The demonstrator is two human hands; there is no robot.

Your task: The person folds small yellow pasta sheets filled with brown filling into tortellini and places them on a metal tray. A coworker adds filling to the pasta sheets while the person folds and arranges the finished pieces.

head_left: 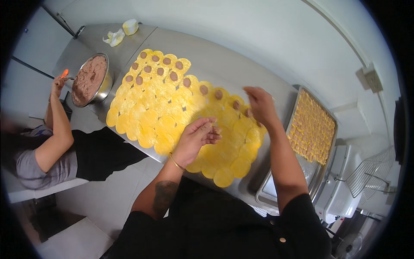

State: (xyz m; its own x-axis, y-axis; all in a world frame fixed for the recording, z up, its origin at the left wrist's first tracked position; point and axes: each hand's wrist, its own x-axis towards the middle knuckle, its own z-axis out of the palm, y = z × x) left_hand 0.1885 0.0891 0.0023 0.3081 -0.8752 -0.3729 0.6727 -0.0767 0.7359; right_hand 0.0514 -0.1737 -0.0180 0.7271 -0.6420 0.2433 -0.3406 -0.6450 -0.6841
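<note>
Round yellow dough wrappers (148,121) lie overlapping in a wide sheet on the steel table. Small brown balls of filling (174,76) sit on the wrappers in the far rows, in a line reaching toward the right end. Over the middle of the sheet is my left hand (199,139), fingers curled in toward the thumb with sticky bits on the tips; what it holds, if anything, I cannot make out. My right hand (261,105) hovers by the far right corner, close to the last filling balls. Its fingers are bent and blurred, their tips partly hidden.
At the left stands a metal bowl (106,84) of brown filling (89,80); a co-worker's hand (57,85) holds an orange-handled tool beside it. On the right, a tray (331,125) bears rows of small yellow-and-brown pieces. A crumpled wrapper (114,38) and white roll (130,27) lie at the back.
</note>
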